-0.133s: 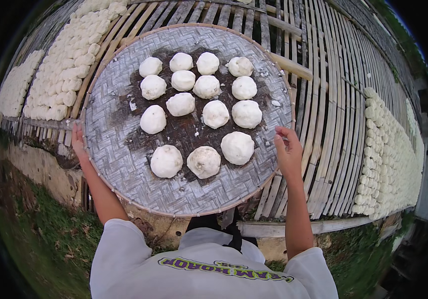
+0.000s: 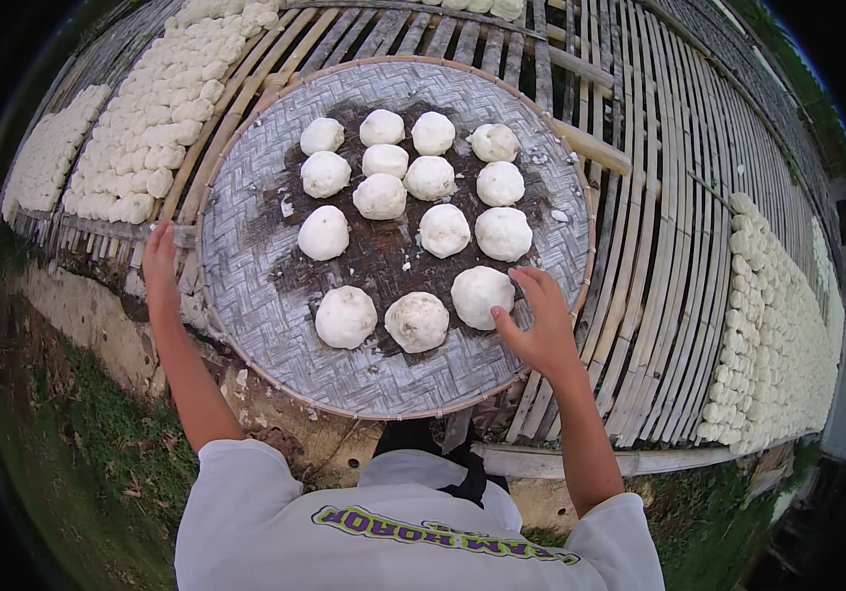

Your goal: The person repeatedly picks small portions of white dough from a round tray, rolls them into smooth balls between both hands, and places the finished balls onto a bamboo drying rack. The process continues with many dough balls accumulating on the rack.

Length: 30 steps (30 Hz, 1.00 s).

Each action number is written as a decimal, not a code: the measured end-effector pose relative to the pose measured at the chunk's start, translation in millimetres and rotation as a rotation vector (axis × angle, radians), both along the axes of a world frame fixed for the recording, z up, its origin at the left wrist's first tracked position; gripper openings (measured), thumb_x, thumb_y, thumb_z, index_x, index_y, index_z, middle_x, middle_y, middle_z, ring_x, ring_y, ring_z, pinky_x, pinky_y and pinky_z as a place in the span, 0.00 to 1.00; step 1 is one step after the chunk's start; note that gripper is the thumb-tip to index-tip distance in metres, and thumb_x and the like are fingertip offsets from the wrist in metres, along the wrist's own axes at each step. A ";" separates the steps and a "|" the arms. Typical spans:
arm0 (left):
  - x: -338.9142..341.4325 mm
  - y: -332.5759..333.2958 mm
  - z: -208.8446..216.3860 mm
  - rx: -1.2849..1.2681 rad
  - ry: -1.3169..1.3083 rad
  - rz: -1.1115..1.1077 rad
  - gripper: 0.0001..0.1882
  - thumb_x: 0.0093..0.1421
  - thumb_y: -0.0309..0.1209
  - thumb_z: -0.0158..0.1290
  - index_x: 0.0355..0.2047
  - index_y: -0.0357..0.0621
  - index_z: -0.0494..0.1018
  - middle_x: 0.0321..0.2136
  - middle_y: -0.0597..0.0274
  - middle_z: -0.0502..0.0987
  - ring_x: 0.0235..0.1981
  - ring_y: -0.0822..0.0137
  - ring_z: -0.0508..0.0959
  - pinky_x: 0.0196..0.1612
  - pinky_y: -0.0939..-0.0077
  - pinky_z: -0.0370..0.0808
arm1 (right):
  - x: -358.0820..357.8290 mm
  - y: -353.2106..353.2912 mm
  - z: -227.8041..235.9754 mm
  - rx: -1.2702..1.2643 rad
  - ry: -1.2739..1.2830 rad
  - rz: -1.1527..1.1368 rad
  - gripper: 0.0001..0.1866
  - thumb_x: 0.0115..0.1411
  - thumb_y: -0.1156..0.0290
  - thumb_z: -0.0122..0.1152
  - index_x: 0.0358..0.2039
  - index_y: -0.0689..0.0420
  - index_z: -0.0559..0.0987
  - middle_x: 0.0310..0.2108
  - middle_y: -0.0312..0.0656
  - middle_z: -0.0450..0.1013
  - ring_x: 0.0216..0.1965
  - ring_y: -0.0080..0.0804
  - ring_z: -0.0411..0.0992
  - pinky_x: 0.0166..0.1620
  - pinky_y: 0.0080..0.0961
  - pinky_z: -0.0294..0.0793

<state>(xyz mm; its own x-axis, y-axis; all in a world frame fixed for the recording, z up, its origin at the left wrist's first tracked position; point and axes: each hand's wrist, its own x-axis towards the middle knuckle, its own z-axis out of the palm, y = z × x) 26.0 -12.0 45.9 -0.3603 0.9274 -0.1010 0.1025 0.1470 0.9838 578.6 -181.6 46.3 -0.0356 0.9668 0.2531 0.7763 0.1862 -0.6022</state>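
Note:
A large round woven bamboo tray lies in front of me, its middle stained dark brown. Several rounded, whitish, dough-like lumps sit on it in loose rows. At the right end of the nearest row, my right hand reaches over the tray with thumb and fingers apart. Its fingertips are at the right edge of a white lump; whether they press on it I cannot tell. My left hand is held off the tray's left rim, fingers stretched out and nothing in it.
Bamboo slat racks extend behind and to the right of the tray. Packed pale pieces cover the rack at the left, and more pale pieces lie at the right. Below the near edge are a low wall and grass.
My right hand has moved inward from the tray's right rim to the nearest right lump, its fingers spreading. A gap has appeared between my left hand and the rim. The view has shifted slightly.

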 end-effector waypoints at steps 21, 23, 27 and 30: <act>290.3 14.6 -30.5 0.129 0.849 -0.535 0.46 0.42 0.42 0.75 0.54 0.32 0.62 0.50 0.39 0.67 0.52 0.40 0.73 0.56 0.54 0.75 | 6.3 -83.9 -17.0 -0.150 0.543 -0.348 0.15 0.60 0.76 0.62 0.48 0.63 0.79 0.42 0.41 0.75 0.45 0.30 0.74 0.51 0.28 0.73; 293.5 12.8 -31.5 0.119 0.837 -0.519 0.45 0.42 0.40 0.76 0.54 0.33 0.62 0.50 0.40 0.66 0.52 0.39 0.73 0.56 0.54 0.75 | 14.0 -94.7 -19.8 -0.157 0.623 -0.410 0.13 0.63 0.76 0.62 0.48 0.63 0.80 0.43 0.40 0.75 0.44 0.27 0.74 0.50 0.26 0.73; 303.6 8.0 -39.3 0.132 0.850 -0.479 0.45 0.43 0.38 0.75 0.55 0.35 0.61 0.50 0.40 0.67 0.53 0.40 0.73 0.55 0.53 0.75 | 29.1 -113.9 -20.8 -0.129 0.698 -0.489 0.12 0.66 0.75 0.60 0.49 0.62 0.80 0.44 0.38 0.76 0.44 0.26 0.74 0.48 0.24 0.73; 307.8 6.0 -48.6 0.131 0.783 -0.465 0.43 0.44 0.35 0.73 0.56 0.38 0.61 0.50 0.42 0.69 0.52 0.41 0.73 0.57 0.52 0.73 | 40.1 -129.3 -20.0 -0.138 0.694 -0.540 0.12 0.67 0.74 0.59 0.49 0.62 0.80 0.44 0.38 0.77 0.44 0.25 0.75 0.49 0.24 0.73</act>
